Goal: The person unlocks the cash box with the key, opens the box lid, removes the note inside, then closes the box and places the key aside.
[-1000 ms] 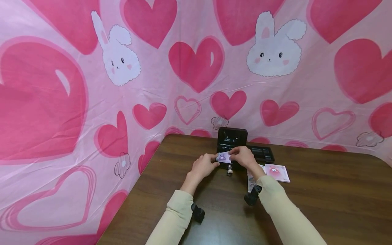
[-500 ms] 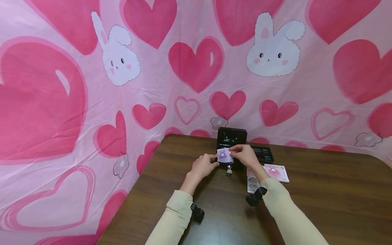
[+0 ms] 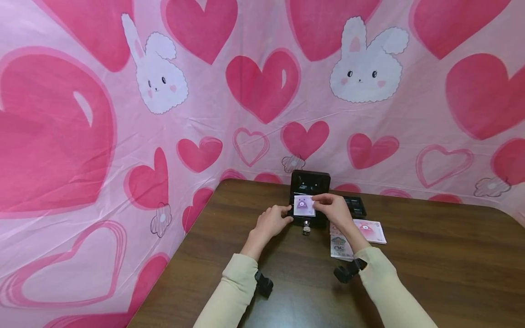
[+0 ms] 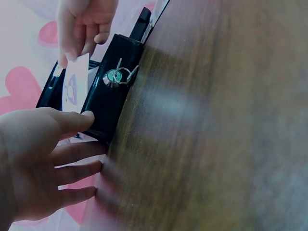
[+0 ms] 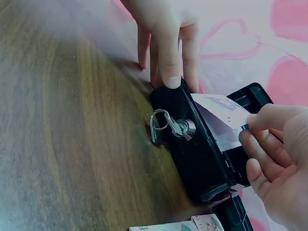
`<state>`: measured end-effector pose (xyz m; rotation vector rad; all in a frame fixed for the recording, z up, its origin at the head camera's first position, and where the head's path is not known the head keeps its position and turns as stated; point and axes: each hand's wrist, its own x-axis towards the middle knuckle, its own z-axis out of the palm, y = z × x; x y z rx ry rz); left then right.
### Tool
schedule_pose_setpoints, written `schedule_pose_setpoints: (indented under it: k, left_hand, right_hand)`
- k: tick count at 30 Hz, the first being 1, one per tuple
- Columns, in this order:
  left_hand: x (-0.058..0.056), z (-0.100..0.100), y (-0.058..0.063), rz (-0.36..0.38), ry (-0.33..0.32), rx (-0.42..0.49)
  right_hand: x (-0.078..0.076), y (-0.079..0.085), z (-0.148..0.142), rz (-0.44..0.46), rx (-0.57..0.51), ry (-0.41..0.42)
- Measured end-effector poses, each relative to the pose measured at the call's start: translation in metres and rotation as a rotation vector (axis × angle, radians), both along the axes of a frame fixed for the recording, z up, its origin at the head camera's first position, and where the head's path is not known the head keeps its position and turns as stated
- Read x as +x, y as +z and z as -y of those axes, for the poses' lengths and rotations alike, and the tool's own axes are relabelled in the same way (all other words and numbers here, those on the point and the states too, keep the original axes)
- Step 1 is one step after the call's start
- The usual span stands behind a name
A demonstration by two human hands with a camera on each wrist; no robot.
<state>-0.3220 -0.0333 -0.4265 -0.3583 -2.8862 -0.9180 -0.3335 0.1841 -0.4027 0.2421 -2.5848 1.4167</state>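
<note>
A small black cash box (image 3: 308, 220) stands at the back of the table with its lid up and a key in its front lock (image 5: 184, 129). My left hand (image 3: 271, 224) rests against its left end, thumb on the front corner and the other fingers straight along the side. Over the box's opening, my right hand (image 3: 333, 210) pinches the right edge of a purple-and-white banknote (image 3: 304, 206) between thumb and fingers. The note slants into the box in the right wrist view. Whether more notes lie under it, I cannot tell.
Keys on a ring (image 5: 161, 126) hang from the lock. Right of the box lie a black compartment tray (image 3: 356, 207), a pinkish stack of notes (image 3: 371, 231) and grey notes (image 3: 340, 248) partly under my right forearm. A pink heart-patterned cloth (image 3: 262, 91) rises behind the wooden table (image 3: 295, 296).
My right hand has drawn slightly right, and the purple banknote has shifted right and up, facing the head camera more fully. My left hand stays at the box's left end.
</note>
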Motion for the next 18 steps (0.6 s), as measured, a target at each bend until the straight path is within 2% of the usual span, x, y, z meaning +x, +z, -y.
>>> schedule_pose_setpoints:
  k: [7,18]
  left_hand:
    - [0.0,0.0,0.0,-0.002,-0.002,-0.009]
    - [0.001,0.001,0.001,0.0,-0.004,-0.006]
  right_hand:
    - [0.008,-0.001,-0.009,-0.001,-0.044,-0.004]
    - [0.026,0.007,-0.028,-0.034,-0.118,0.052]
